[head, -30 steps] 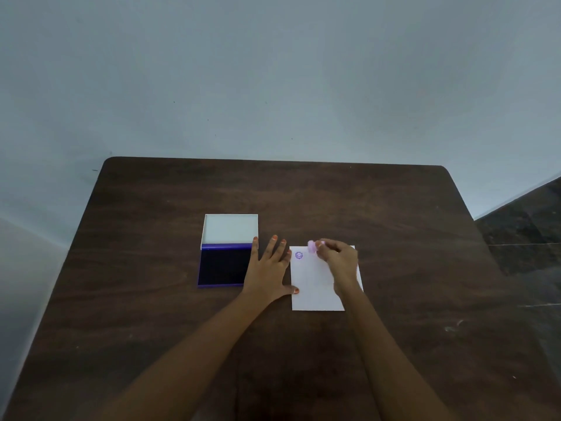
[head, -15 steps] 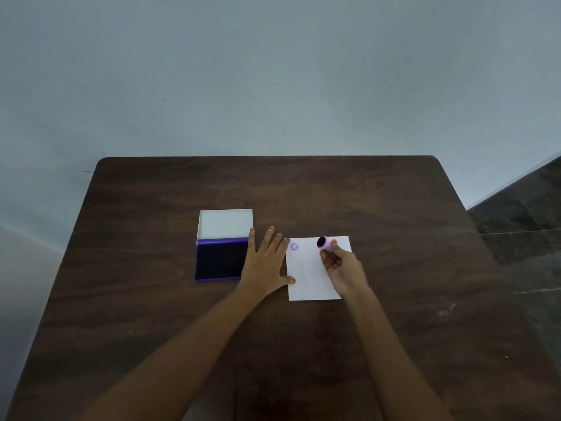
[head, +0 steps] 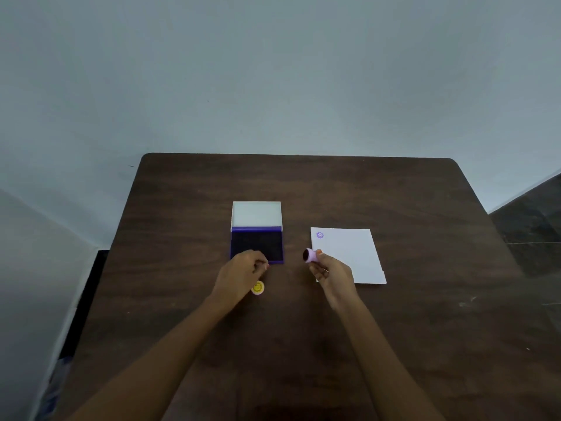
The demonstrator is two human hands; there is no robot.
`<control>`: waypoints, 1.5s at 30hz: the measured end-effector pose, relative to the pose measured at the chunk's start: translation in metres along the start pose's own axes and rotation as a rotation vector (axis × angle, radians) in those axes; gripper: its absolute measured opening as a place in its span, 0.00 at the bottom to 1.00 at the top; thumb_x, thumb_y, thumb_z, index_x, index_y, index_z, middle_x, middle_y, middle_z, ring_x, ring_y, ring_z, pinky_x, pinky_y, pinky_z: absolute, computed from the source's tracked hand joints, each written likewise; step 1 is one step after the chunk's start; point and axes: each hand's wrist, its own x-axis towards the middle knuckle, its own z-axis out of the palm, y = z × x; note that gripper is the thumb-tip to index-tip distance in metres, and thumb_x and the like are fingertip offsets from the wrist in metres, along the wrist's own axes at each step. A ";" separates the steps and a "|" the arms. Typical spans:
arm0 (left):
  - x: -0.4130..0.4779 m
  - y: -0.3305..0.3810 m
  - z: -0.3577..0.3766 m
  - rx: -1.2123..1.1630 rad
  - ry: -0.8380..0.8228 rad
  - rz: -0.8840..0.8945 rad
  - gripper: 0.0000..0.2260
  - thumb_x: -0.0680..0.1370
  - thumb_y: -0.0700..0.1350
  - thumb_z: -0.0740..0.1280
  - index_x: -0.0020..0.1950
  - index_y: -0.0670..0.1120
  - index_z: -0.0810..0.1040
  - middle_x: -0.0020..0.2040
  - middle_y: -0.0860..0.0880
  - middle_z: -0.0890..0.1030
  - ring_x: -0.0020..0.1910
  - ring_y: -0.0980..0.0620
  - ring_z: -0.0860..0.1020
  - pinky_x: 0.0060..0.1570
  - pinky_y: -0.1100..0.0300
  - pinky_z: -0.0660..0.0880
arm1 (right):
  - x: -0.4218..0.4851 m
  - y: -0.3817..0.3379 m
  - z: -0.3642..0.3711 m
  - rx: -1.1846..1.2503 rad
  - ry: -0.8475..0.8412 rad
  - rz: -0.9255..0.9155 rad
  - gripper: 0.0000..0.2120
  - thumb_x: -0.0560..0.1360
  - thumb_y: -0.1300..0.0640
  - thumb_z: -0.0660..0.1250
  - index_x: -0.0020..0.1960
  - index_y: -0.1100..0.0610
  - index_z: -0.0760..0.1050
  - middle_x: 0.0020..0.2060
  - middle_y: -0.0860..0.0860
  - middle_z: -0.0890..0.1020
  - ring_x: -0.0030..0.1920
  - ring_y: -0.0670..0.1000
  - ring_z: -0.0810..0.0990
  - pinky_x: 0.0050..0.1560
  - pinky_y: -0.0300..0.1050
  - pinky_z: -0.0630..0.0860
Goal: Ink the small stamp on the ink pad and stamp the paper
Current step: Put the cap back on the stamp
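Bare desk (head: 425,344) lies open across the whole far strip behind the ink pad (head: 256,246) and the paper (head: 349,253), down the right side beyond the paper, and over the near part on either side of the forearms. Between ink pad and paper runs a clear lane, narrowed at its near end by the right hand (head: 332,273) holding the small stamp (head: 310,255) above it. The left hand (head: 243,270) covers the ink pad's near edge, the raised white lid (head: 256,214) blocks the far side, and a small yellow cap (head: 257,288) sits just near of that hand.
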 end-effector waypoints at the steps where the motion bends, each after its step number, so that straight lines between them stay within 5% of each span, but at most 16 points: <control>1: -0.006 -0.005 0.001 -0.030 -0.030 -0.004 0.07 0.74 0.45 0.66 0.52 0.50 0.75 0.52 0.49 0.78 0.49 0.54 0.75 0.46 0.61 0.71 | -0.003 0.006 0.003 -0.016 -0.012 0.001 0.13 0.73 0.64 0.65 0.56 0.66 0.74 0.49 0.58 0.80 0.49 0.55 0.80 0.51 0.45 0.76; 6: -0.024 -0.020 0.011 0.107 -0.151 0.037 0.23 0.71 0.49 0.70 0.64 0.50 0.69 0.66 0.48 0.68 0.62 0.51 0.68 0.61 0.55 0.67 | -0.013 0.035 0.018 -0.081 -0.034 0.013 0.07 0.73 0.64 0.65 0.51 0.63 0.77 0.42 0.56 0.80 0.44 0.52 0.80 0.46 0.43 0.76; 14: -0.024 -0.019 0.021 0.095 -0.105 0.012 0.12 0.74 0.43 0.66 0.57 0.46 0.74 0.60 0.45 0.73 0.56 0.50 0.72 0.55 0.58 0.69 | -0.020 0.057 0.025 -0.105 -0.010 0.010 0.05 0.73 0.64 0.65 0.48 0.61 0.77 0.41 0.55 0.80 0.44 0.51 0.80 0.40 0.40 0.77; 18: -0.028 -0.015 0.016 -0.416 0.053 -0.247 0.05 0.74 0.42 0.66 0.49 0.48 0.78 0.52 0.47 0.80 0.46 0.57 0.76 0.44 0.66 0.70 | -0.022 0.057 0.026 -0.114 -0.031 -0.023 0.04 0.73 0.65 0.65 0.45 0.60 0.78 0.42 0.55 0.81 0.45 0.52 0.80 0.42 0.41 0.77; 21: -0.036 -0.012 0.008 -1.086 0.004 -0.483 0.06 0.74 0.39 0.66 0.46 0.49 0.78 0.51 0.46 0.80 0.48 0.54 0.78 0.41 0.64 0.75 | -0.022 0.059 0.027 -0.178 -0.036 -0.087 0.04 0.73 0.64 0.64 0.45 0.59 0.78 0.43 0.55 0.80 0.46 0.52 0.80 0.46 0.43 0.78; 23: -0.040 -0.012 0.005 -1.302 -0.019 -0.542 0.07 0.74 0.37 0.66 0.49 0.45 0.78 0.49 0.45 0.80 0.49 0.51 0.79 0.42 0.62 0.77 | -0.022 0.062 0.029 -0.236 -0.046 -0.134 0.07 0.74 0.64 0.64 0.50 0.61 0.78 0.45 0.55 0.80 0.47 0.52 0.80 0.49 0.44 0.77; 40: -0.043 -0.004 0.004 -1.339 -0.068 -0.496 0.07 0.71 0.37 0.68 0.48 0.44 0.79 0.47 0.44 0.83 0.44 0.52 0.83 0.35 0.67 0.79 | -0.027 0.071 0.031 -0.483 -0.080 -0.338 0.10 0.72 0.59 0.68 0.53 0.59 0.77 0.49 0.57 0.82 0.50 0.54 0.80 0.57 0.51 0.77; 45: -0.044 -0.001 0.005 -1.372 -0.077 -0.488 0.08 0.70 0.35 0.69 0.48 0.42 0.80 0.46 0.44 0.83 0.43 0.52 0.83 0.37 0.65 0.80 | -0.026 0.071 0.026 -0.541 -0.080 -0.385 0.11 0.70 0.56 0.70 0.51 0.58 0.78 0.45 0.53 0.82 0.49 0.50 0.80 0.52 0.45 0.77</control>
